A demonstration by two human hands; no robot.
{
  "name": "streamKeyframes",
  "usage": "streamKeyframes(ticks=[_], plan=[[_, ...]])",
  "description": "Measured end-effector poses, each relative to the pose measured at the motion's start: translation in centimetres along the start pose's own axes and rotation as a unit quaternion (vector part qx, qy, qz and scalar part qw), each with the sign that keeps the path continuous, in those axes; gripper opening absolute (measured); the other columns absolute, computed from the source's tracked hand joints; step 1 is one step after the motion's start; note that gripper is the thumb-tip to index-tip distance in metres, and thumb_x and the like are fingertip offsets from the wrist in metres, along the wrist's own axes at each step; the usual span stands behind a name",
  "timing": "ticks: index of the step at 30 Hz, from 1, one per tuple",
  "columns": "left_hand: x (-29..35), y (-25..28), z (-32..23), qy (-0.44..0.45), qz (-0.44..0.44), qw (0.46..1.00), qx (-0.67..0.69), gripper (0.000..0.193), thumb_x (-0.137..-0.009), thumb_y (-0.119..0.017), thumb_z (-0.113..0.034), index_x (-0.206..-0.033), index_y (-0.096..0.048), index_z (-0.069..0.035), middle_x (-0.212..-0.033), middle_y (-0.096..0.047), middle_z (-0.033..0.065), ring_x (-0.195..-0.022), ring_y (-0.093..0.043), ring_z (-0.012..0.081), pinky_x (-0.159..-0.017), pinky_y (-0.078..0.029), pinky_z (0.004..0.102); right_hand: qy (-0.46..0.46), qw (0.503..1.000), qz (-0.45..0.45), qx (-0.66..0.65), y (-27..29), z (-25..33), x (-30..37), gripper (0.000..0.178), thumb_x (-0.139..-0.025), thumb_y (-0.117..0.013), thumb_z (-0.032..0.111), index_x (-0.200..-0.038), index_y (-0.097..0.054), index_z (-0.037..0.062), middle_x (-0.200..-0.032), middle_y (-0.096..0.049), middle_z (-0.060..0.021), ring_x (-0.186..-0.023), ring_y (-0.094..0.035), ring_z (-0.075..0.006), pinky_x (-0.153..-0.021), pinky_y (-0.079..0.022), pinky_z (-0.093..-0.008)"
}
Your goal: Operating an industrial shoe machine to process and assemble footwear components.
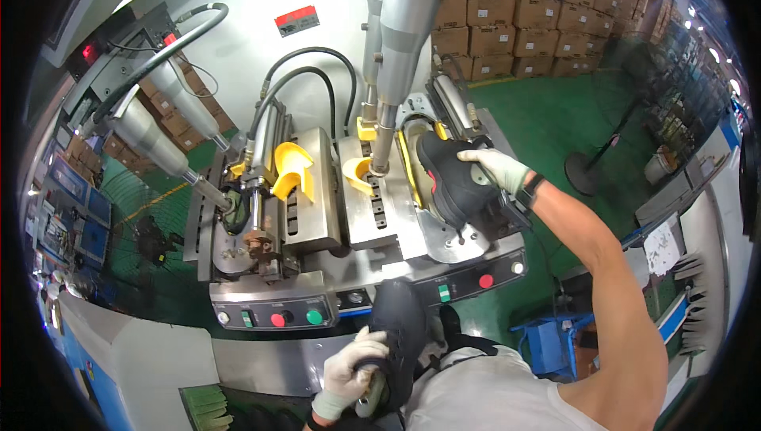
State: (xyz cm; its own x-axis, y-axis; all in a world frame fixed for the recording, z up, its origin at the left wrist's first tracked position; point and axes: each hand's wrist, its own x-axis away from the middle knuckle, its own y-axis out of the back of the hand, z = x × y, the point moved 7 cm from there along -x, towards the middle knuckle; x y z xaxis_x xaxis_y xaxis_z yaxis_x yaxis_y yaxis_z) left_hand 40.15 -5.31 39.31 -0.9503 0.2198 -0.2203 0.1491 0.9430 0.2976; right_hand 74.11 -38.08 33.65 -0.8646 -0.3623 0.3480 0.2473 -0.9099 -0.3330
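Two gloved hands: right hand (498, 168), arm outstretched, grips a black shoe (452, 181); left hand (349, 371) clasps another dark shoe (400, 336).

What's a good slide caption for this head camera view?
Gloved right hand steadies a black shoe on the press machine while the gloved left hand holds another dark shoe.

We hold one shoe (453, 177) with our right hand (498, 168) on the press machine's (317, 217) right station, right of the pads (290, 168). Our left hand (353, 371) holds another shoe (400, 336) before the button panel (273, 314). Cartons (539, 26) stand behind.
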Motion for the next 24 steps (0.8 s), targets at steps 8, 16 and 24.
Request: streamKeyframes(ticks=[8, 16, 24], plan=[[15.5, 2.8, 11.0, 0.233, -0.15, 0.961, -0.018, 0.018, -0.086, -0.065, 0.001, -0.103, -0.073, 0.0, -0.114, -0.075, 0.0186, -0.113, -0.07, 0.0299, -0.112, -0.046, 0.0432, 0.081, 0.737, -0.308, 0.596, 1.1, -2.5, -11.6, 0.044, -0.079, -0.066, 0.033, -0.103, -0.074, -0.0031, -0.112, -0.071, -0.0293, -0.108, -0.069, -0.0416, -0.096, -0.055, -0.0452], [23.5, 3.5, 21.8, 0.393, -0.245, 0.881, -0.093, 0.023, -0.095, -0.064, -0.018, -0.106, -0.072, 0.001, -0.125, -0.07, 0.0216, -0.12, -0.065, 0.0362, -0.107, -0.048, 0.0429, -0.035, 0.773, -0.316, 0.548, -1.0, -4.1, -12.0, 0.063, -0.087, -0.074, 0.038, -0.126, -0.06, -0.0095, -0.127, -0.066, -0.0294, -0.12, -0.066, -0.0384, -0.102, -0.054, -0.0436], [25.2, 1.0, 24.3, 0.396, -0.274, 0.854, -0.195, 0.022, -0.099, -0.057, -0.013, -0.113, -0.067, 0.001, -0.135, -0.063, 0.0247, -0.13, -0.058, 0.0399, -0.115, -0.04, 0.0431, -0.057, 0.707, -0.364, 0.604, 0.4, -5.3, -13.9, 0.065, -0.087, -0.071, 0.04, -0.132, -0.056, -0.0053, -0.133, -0.061, -0.0229, -0.127, -0.062, -0.0347, -0.102, -0.055, -0.044]])
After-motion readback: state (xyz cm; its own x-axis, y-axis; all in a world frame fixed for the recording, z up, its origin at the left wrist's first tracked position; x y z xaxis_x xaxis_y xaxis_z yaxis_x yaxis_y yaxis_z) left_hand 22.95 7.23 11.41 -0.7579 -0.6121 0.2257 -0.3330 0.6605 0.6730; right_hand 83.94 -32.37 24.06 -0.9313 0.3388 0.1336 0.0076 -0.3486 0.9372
